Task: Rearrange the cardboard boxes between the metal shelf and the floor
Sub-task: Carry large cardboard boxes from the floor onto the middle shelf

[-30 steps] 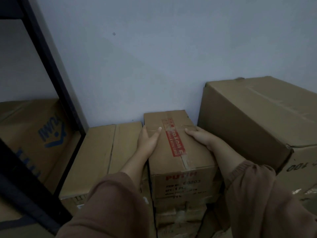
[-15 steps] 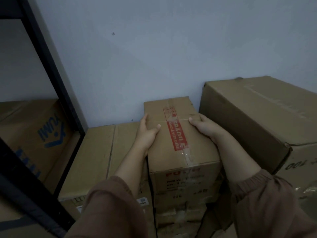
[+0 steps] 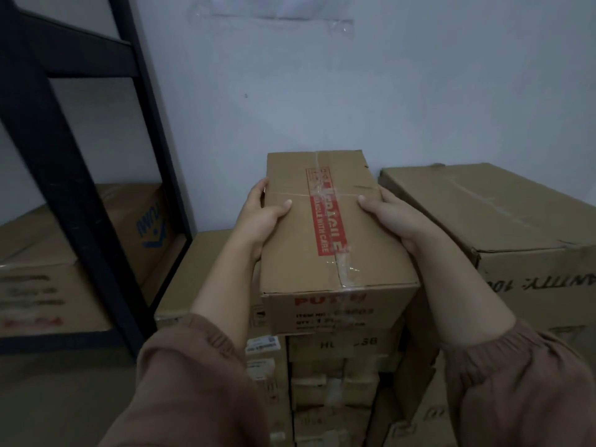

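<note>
Here both hands, left hand (image 3: 258, 217) and right hand (image 3: 392, 217), clamp the cardboard box (image 3: 329, 240) by its side edges.

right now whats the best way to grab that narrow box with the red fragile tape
By its two long side walls, one hand from each side, as the left hand and right hand do now. The narrow box is long and slim, so the palms span its width, thumbs on top clear of the fragile tape.
</note>
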Motion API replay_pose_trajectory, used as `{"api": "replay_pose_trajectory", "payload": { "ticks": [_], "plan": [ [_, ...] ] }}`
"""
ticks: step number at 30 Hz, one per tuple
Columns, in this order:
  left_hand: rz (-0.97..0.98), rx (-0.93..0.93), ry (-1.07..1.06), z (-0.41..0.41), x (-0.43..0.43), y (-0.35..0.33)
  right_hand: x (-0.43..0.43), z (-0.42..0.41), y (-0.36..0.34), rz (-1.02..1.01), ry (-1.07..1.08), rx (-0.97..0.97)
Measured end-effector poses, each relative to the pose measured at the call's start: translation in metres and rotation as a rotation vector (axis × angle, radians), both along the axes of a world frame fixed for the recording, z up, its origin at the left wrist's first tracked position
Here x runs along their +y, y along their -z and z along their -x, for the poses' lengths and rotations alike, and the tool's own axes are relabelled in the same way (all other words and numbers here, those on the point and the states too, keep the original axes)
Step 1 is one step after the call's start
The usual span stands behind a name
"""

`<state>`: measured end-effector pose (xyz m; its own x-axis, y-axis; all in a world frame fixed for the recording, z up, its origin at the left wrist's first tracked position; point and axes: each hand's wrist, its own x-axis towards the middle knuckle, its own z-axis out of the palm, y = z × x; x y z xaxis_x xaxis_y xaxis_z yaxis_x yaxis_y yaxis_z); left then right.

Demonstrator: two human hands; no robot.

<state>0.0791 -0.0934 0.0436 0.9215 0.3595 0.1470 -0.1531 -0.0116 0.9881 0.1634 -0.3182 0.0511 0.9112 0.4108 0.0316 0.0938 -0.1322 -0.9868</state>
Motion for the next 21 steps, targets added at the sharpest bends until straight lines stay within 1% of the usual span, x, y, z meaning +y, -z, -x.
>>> {"api": "replay_pose_trajectory", "payload": {
  "ticks": [4,8,13,18,21],
  "plan": [
    [0.054,0.031,-0.018,0.056,-0.005,-0.011,-0.009,0.049,-0.005,-0.131,-0.123,0.039],
    [0.094,0.000,-0.065,0.114,-0.013,-0.012,-0.008,0.092,0.006,-0.284,-0.187,0.085],
    [0.143,0.018,-0.094,0.180,-0.001,-0.009,0.016,0.136,0.011,-0.334,-0.173,0.184],
    [0.092,0.054,-0.028,0.232,0.029,-0.010,0.048,0.182,-0.001,-0.313,-0.139,0.183],
    [0.090,0.061,-0.045,0.259,0.047,-0.015,0.067,0.210,-0.008,-0.309,-0.139,0.194]
  ]
}}
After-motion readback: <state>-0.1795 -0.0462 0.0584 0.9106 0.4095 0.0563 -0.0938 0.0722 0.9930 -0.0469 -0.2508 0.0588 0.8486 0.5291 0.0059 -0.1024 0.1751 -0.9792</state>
